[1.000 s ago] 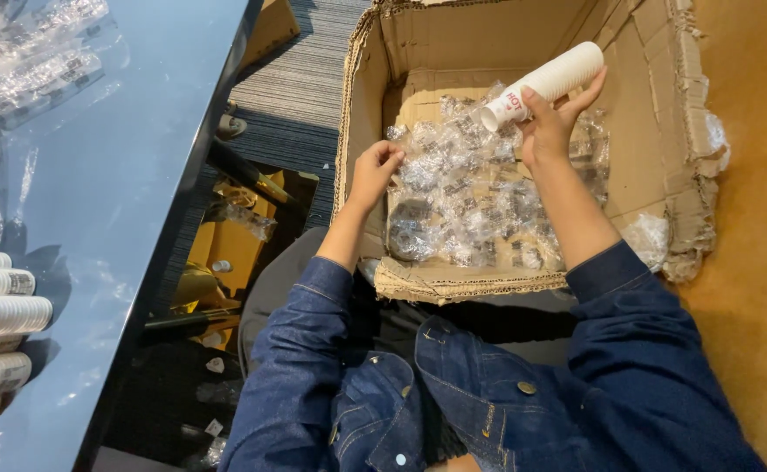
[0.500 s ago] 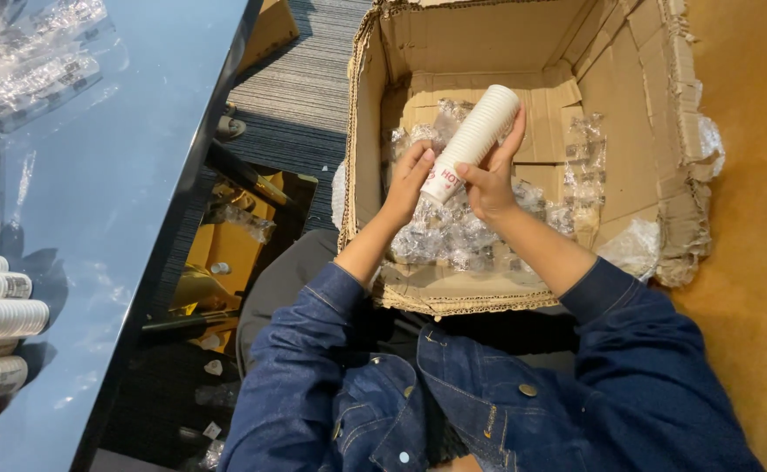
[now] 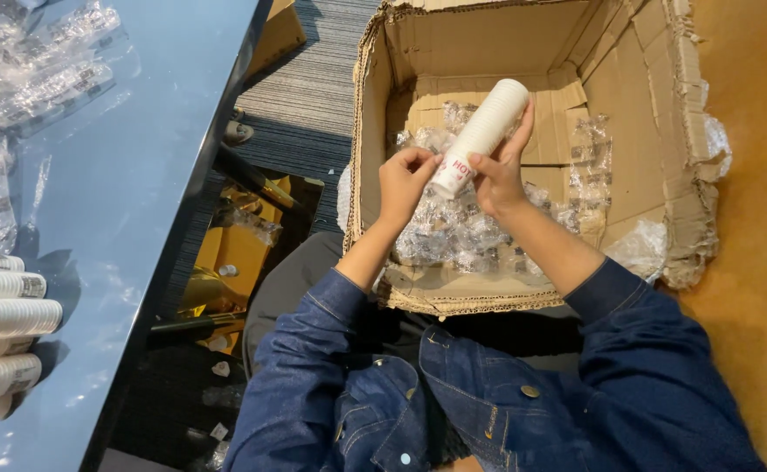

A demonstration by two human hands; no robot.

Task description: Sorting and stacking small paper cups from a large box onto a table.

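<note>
Above the open box: a white stack of paper cups [image 3: 481, 133] lies tilted, its far end pointing up and to the right, its near end down by the hands.
Right hand: the right hand [image 3: 499, 179] is wrapped around the lower part of the stack from the right side, fingers [image 3: 523, 131] reaching up along it, thumb pressed on the front.
Left hand: the left hand [image 3: 404, 177] pinches the near end of the stack with its fingertips [image 3: 427, 159], narrow grip, touching the bottom edge.
Under the hands: crumpled clear plastic wrappers [image 3: 462, 232] cover the bottom of the box.
Box: a torn cardboard box [image 3: 637, 105] stands open, flaps ragged, resting against the person's lap.
Sleeves: both arms wear a blue denim jacket [image 3: 506, 385].
Left side: a blue table [image 3: 139, 175] holds more clear wrappers [image 3: 34, 61] at its far end and several stacks of white cups [image 3: 3, 319] lying on their sides at its near edge.
Right side: orange floor [image 3: 759, 218] beside the box.
</note>
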